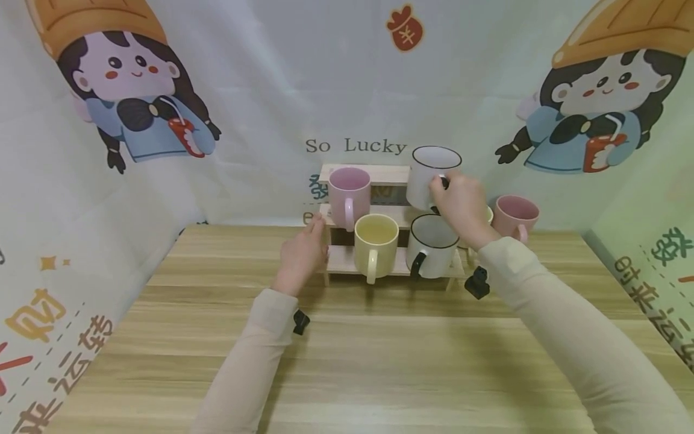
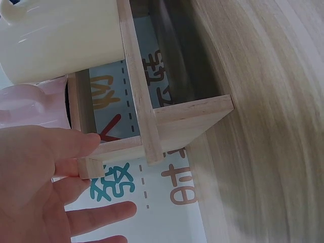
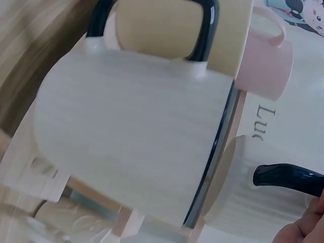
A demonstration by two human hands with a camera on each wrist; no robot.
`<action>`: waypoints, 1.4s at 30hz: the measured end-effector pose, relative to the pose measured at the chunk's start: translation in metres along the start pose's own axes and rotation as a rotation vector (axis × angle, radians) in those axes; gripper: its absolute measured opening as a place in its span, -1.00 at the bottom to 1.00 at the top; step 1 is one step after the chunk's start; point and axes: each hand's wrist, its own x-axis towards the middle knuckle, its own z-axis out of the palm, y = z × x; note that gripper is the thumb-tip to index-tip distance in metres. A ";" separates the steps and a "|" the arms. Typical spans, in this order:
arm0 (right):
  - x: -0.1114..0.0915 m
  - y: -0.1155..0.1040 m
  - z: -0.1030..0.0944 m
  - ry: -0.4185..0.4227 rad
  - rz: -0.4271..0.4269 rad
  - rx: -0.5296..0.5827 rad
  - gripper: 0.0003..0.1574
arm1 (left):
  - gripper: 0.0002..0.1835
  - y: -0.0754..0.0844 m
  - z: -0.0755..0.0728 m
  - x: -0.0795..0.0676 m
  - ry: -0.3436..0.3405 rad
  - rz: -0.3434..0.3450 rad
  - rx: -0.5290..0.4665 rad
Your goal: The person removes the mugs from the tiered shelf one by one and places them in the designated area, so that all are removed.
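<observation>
A light wooden tiered rack [image 1: 390, 175] holds several mugs. Near its top right is a white mug with a dark rim [image 1: 423, 178]; my right hand [image 1: 463, 202] pinches its black handle [image 3: 288, 177]. Whether that mug's base touches the rack is hard to tell. Below it sits a second white mug with a black handle [image 1: 438, 250], with a yellow mug [image 1: 376, 244] to its left. Higher on the left stands a pink-purple mug [image 1: 349, 193]. At the rack's left end, my left hand [image 1: 303, 253] grips a shelf end between thumb and index finger, other fingers extended.
A pink mug [image 1: 515, 217] stands to the right of the rack, and a pale yellow rim [image 1: 490, 214] shows partly behind my right hand. The rack stands on a wood-grain table [image 1: 379, 349], close to a printed cloth backdrop [image 1: 260, 120].
</observation>
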 end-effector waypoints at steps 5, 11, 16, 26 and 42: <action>-0.002 0.008 -0.007 -0.003 0.017 0.015 -0.57 | -0.31 -0.001 0.000 0.001 -0.016 -0.009 0.006; -0.005 0.018 -0.015 0.006 0.020 0.029 -0.56 | -0.30 0.000 -0.001 0.001 -0.023 -0.006 0.002; -0.008 0.027 -0.020 0.014 0.022 0.033 -0.54 | -0.29 0.000 -0.002 0.000 -0.016 -0.001 -0.004; -0.017 0.043 -0.033 0.006 0.093 -0.012 -0.53 | -0.31 0.000 0.000 0.000 -0.010 0.005 0.019; -0.040 0.083 -0.039 0.123 0.018 -0.035 -0.53 | -0.36 0.001 -0.001 0.000 -0.020 -0.006 -0.003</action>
